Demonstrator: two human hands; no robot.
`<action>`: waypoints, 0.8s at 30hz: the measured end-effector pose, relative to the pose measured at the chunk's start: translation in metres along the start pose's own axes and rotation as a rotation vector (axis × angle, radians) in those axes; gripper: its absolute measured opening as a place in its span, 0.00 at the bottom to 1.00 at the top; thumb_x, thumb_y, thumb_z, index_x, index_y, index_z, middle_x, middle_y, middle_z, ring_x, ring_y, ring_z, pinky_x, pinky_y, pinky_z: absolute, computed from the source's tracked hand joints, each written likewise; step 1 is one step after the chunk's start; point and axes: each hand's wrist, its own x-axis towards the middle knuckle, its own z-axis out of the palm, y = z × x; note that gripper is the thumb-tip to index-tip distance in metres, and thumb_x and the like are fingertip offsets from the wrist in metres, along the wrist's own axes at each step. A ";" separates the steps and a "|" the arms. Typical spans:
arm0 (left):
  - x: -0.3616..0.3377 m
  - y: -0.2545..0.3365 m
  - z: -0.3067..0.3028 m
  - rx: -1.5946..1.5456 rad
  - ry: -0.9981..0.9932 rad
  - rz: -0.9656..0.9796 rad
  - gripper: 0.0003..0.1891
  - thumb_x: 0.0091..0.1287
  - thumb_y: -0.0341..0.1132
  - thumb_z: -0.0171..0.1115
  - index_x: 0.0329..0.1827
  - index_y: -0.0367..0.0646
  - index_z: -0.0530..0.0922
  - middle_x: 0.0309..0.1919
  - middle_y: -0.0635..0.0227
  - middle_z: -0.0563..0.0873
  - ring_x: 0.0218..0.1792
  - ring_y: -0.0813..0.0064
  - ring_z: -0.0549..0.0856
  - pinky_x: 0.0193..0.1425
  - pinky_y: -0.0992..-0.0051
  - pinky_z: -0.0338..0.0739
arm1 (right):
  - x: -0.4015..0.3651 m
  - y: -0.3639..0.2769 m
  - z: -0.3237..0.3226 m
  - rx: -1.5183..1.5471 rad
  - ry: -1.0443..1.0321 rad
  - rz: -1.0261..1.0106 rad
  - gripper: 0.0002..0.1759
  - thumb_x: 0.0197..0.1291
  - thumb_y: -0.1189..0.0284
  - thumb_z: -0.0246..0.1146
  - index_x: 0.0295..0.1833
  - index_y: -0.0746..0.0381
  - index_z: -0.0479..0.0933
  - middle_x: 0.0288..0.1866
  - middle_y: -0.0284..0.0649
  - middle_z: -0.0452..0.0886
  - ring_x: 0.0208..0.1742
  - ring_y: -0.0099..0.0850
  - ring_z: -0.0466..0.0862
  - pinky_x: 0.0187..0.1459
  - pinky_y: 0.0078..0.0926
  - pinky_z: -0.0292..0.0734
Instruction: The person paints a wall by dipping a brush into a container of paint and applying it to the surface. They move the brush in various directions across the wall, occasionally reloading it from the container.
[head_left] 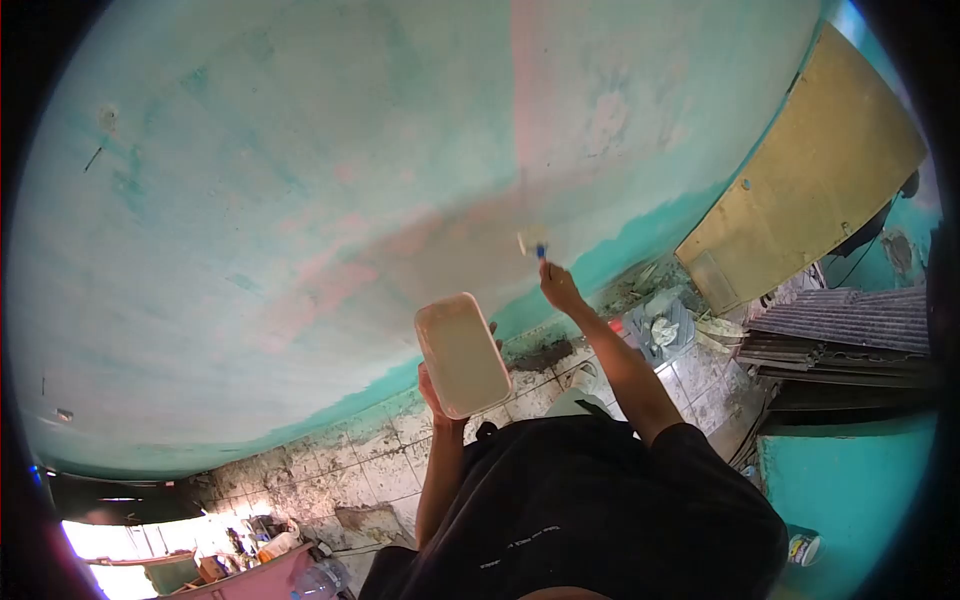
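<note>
Turquoise and chalky white covered the large wall, broken by rosy patches and one upright pink stripe. In front of it, the person's left hand held a pale tub, a rounded oblong with its open side turned up toward the head camera; that grip was spread around the sides, with fingertips showing past the right edge. The inside looked beige, though whether it was paint or bare plastic I could not tell.

The right hand was raised up and to the right of the tub, its grip closed round a small blue-handled tool. The tool's pale head was at the wall, too small to make out as brush or scraper, and its contact with the surface was unclear.

Below lay a dirty tiled floor, with a crumpled plastic sheet near the foot of the wall. On the right leaned a yellowish board, close to a stack of corrugated sheets. At the lower left, a clear plastic bottle was beside a pink surface.
</note>
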 end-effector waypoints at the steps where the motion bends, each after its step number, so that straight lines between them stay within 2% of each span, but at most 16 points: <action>1: 0.004 -0.002 -0.001 -0.024 0.004 0.003 0.51 0.66 0.71 0.51 0.85 0.55 0.43 0.81 0.43 0.46 0.75 0.44 0.66 0.72 0.35 0.65 | -0.011 0.038 0.014 -0.049 -0.193 0.062 0.26 0.78 0.54 0.49 0.32 0.62 0.77 0.18 0.40 0.75 0.20 0.36 0.79 0.25 0.38 0.71; 2: 0.005 -0.004 -0.001 -0.046 0.010 0.003 0.51 0.66 0.71 0.51 0.85 0.55 0.43 0.81 0.43 0.45 0.75 0.45 0.65 0.73 0.35 0.64 | -0.010 0.028 -0.004 -0.051 -0.197 0.066 0.26 0.78 0.54 0.49 0.32 0.62 0.77 0.18 0.40 0.75 0.20 0.36 0.79 0.25 0.38 0.71; 4: 0.009 -0.006 0.008 -0.056 0.012 0.017 0.51 0.66 0.71 0.51 0.85 0.55 0.43 0.81 0.43 0.45 0.75 0.45 0.65 0.73 0.35 0.63 | 0.019 -0.045 -0.076 0.259 -0.339 0.653 0.31 0.75 0.48 0.50 0.26 0.61 0.75 0.18 0.39 0.76 0.19 0.32 0.78 0.24 0.37 0.70; 6: 0.022 -0.013 0.015 -0.087 0.002 0.034 0.51 0.66 0.71 0.51 0.85 0.55 0.42 0.81 0.43 0.45 0.75 0.45 0.65 0.73 0.35 0.63 | 0.083 -0.092 -0.142 0.248 -0.247 0.453 0.30 0.71 0.46 0.56 0.30 0.61 0.79 0.18 0.36 0.74 0.21 0.27 0.74 0.23 0.32 0.67; 7: 0.025 -0.014 0.016 -0.113 0.009 0.031 0.51 0.66 0.71 0.51 0.85 0.55 0.43 0.81 0.43 0.45 0.75 0.45 0.65 0.74 0.34 0.62 | 0.099 -0.159 -0.199 0.359 -0.197 0.438 0.28 0.72 0.48 0.56 0.32 0.62 0.80 0.19 0.35 0.74 0.23 0.26 0.74 0.25 0.33 0.66; 8: 0.023 -0.012 0.017 -0.133 0.025 0.025 0.51 0.66 0.71 0.51 0.85 0.55 0.43 0.81 0.43 0.45 0.75 0.45 0.65 0.74 0.34 0.61 | 0.114 -0.183 -0.225 0.151 -0.009 0.146 0.26 0.74 0.52 0.54 0.34 0.62 0.80 0.20 0.33 0.72 0.24 0.23 0.71 0.27 0.32 0.66; 10: 0.021 -0.012 0.015 -0.115 -0.010 0.024 0.51 0.66 0.71 0.50 0.85 0.54 0.43 0.81 0.42 0.45 0.75 0.44 0.66 0.74 0.34 0.61 | 0.125 -0.243 -0.270 0.158 0.273 -0.256 0.23 0.77 0.58 0.51 0.34 0.65 0.76 0.20 0.36 0.66 0.24 0.25 0.67 0.28 0.33 0.64; 11: 0.012 -0.012 0.017 -0.097 -0.055 0.029 0.51 0.67 0.71 0.50 0.85 0.54 0.43 0.81 0.42 0.45 0.75 0.44 0.66 0.74 0.34 0.61 | 0.116 -0.279 -0.290 0.132 0.257 -0.147 0.22 0.76 0.61 0.49 0.35 0.66 0.78 0.30 0.54 0.81 0.32 0.55 0.81 0.37 0.47 0.74; 13: 0.000 -0.009 0.018 -0.024 -0.030 0.035 0.50 0.67 0.71 0.50 0.85 0.54 0.44 0.81 0.42 0.45 0.75 0.44 0.66 0.73 0.34 0.62 | 0.117 -0.262 -0.264 0.028 0.228 -0.143 0.21 0.76 0.62 0.49 0.38 0.66 0.79 0.30 0.52 0.81 0.30 0.55 0.80 0.36 0.47 0.76; 15: -0.010 -0.003 0.021 0.047 -0.011 0.025 0.50 0.67 0.71 0.49 0.85 0.53 0.44 0.81 0.41 0.46 0.75 0.44 0.66 0.73 0.34 0.62 | 0.119 -0.169 -0.160 -0.120 0.332 -0.199 0.18 0.74 0.65 0.53 0.39 0.67 0.79 0.24 0.50 0.80 0.27 0.52 0.81 0.32 0.45 0.78; 17: -0.023 -0.004 0.025 0.042 0.005 0.046 0.50 0.67 0.71 0.49 0.85 0.53 0.44 0.81 0.41 0.46 0.74 0.44 0.67 0.72 0.34 0.64 | 0.077 -0.072 -0.065 -0.768 0.436 -0.508 0.13 0.71 0.69 0.57 0.40 0.69 0.79 0.19 0.44 0.76 0.23 0.46 0.81 0.28 0.40 0.80; 19: -0.036 -0.005 0.031 0.016 0.012 0.032 0.50 0.67 0.71 0.49 0.85 0.53 0.44 0.81 0.42 0.47 0.74 0.44 0.67 0.72 0.34 0.65 | 0.028 -0.026 -0.022 -0.794 0.138 -0.466 0.12 0.68 0.71 0.61 0.36 0.69 0.80 0.19 0.38 0.75 0.24 0.40 0.81 0.25 0.37 0.80; 20: -0.041 -0.005 0.033 -0.012 0.003 0.025 0.50 0.67 0.71 0.50 0.85 0.53 0.45 0.81 0.43 0.47 0.74 0.44 0.67 0.71 0.34 0.66 | 0.015 -0.010 -0.020 -0.798 0.129 -0.456 0.12 0.68 0.71 0.61 0.36 0.69 0.80 0.19 0.38 0.75 0.24 0.40 0.81 0.25 0.37 0.80; 22: -0.050 -0.004 0.034 -0.012 -0.013 -0.010 0.50 0.67 0.69 0.51 0.85 0.53 0.45 0.81 0.45 0.47 0.74 0.45 0.68 0.70 0.36 0.68 | -0.004 -0.005 -0.037 -0.413 -0.270 -0.319 0.13 0.67 0.70 0.61 0.35 0.68 0.81 0.23 0.45 0.79 0.27 0.43 0.83 0.30 0.40 0.81; 23: -0.050 -0.005 0.034 -0.010 -0.041 -0.026 0.50 0.67 0.68 0.53 0.85 0.53 0.46 0.82 0.48 0.48 0.73 0.45 0.68 0.69 0.37 0.70 | -0.003 -0.002 -0.048 -0.431 -0.271 -0.302 0.13 0.67 0.70 0.61 0.35 0.68 0.81 0.23 0.45 0.79 0.27 0.43 0.83 0.30 0.40 0.81; 24: -0.051 -0.009 0.028 -0.040 -0.039 -0.037 0.50 0.67 0.68 0.53 0.85 0.53 0.46 0.82 0.48 0.48 0.73 0.45 0.68 0.69 0.37 0.70 | 0.001 -0.037 -0.082 -0.233 -0.291 -0.100 0.14 0.69 0.69 0.59 0.36 0.70 0.81 0.24 0.46 0.81 0.26 0.43 0.84 0.32 0.40 0.80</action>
